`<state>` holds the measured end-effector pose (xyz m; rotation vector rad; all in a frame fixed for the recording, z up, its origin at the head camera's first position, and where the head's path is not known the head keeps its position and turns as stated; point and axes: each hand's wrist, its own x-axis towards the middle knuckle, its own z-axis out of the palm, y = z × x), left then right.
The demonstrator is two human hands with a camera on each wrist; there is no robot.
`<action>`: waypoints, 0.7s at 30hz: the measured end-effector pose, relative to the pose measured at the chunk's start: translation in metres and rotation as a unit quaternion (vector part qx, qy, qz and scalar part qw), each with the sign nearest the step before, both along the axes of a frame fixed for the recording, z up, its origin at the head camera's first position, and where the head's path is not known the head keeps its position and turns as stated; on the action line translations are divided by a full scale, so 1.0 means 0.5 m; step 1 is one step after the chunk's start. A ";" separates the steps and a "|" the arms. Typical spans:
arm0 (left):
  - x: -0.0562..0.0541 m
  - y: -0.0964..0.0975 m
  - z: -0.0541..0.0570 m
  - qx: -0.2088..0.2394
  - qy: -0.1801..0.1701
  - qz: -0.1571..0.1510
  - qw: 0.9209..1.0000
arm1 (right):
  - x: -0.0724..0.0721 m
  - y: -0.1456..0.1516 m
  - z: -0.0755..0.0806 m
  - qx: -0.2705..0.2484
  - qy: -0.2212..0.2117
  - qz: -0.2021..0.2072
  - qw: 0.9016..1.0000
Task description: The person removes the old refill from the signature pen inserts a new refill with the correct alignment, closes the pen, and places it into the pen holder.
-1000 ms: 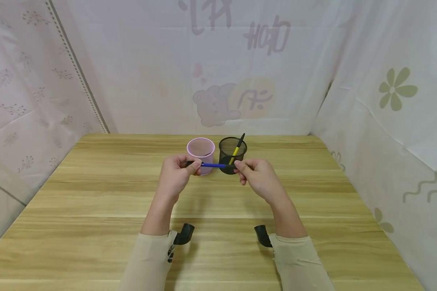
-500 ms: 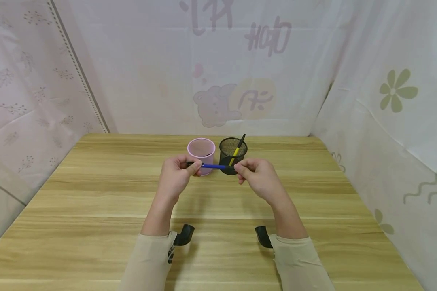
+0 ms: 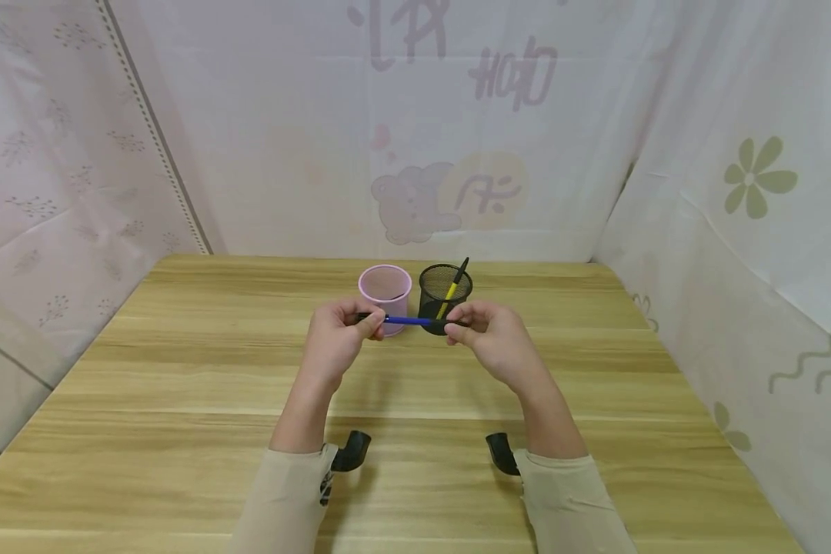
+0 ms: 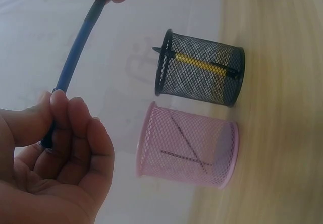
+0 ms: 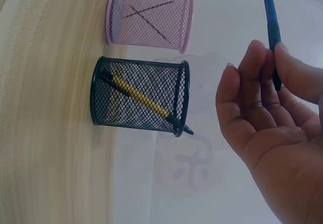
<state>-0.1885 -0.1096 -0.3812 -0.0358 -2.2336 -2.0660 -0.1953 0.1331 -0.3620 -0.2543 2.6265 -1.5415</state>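
Observation:
A blue pen with black ends (image 3: 408, 321) is held level in the air between both hands. My left hand (image 3: 335, 338) pinches one black end between thumb and fingers. My right hand (image 3: 492, 338) pinches the other black end, and in the right wrist view its tip pokes out past the thumb (image 5: 298, 75). Behind the pen stand two mesh pen cups, a pink cup (image 4: 189, 146) on the left and a black cup (image 5: 141, 95) on the right. A yellow and black pen (image 3: 452, 290) leans in the black cup, its top above the rim.
Two thin dark sticks (image 4: 186, 158) cross inside the pink cup. Both cups are on the wooden table (image 3: 415, 492), toward its back edge. Printed curtains (image 3: 284, 138) hang behind and at both sides. Black curved pieces (image 3: 352, 452) stick out from the sleeve cuffs.
My right fingers have shifted their pinch on the pen's black end, so more of the tip shows beyond them. My left hand keeps its grip, and the cups stay put.

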 end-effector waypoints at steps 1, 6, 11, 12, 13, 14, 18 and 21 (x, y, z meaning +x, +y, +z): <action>0.000 -0.001 -0.001 0.001 -0.001 0.001 1.000 | 0.000 0.000 -0.001 -0.002 0.001 0.003 1.000; -0.001 -0.003 -0.005 0.002 -0.008 0.004 1.000 | -0.001 -0.002 -0.004 -0.022 -0.003 0.013 1.000; -0.001 -0.005 -0.003 -0.001 -0.009 0.009 1.000 | -0.001 -0.002 -0.004 -0.010 -0.021 0.016 1.000; -0.001 -0.004 -0.002 -0.001 -0.008 0.009 1.000 | -0.001 -0.002 -0.004 -0.010 -0.028 0.014 0.999; 0.000 -0.004 -0.001 0.000 -0.008 0.009 1.000 | -0.002 -0.001 -0.003 -0.007 -0.035 0.012 0.999; 0.000 -0.004 0.000 0.001 -0.007 0.008 1.000 | -0.002 -0.001 -0.004 -0.011 -0.042 0.008 0.999; 0.003 -0.003 0.003 0.001 -0.006 0.003 1.000 | -0.001 0.000 -0.007 -0.031 -0.067 0.001 0.997; 0.005 -0.002 0.004 0.003 -0.003 0.000 1.000 | 0.001 -0.001 -0.009 -0.040 -0.078 -0.002 0.996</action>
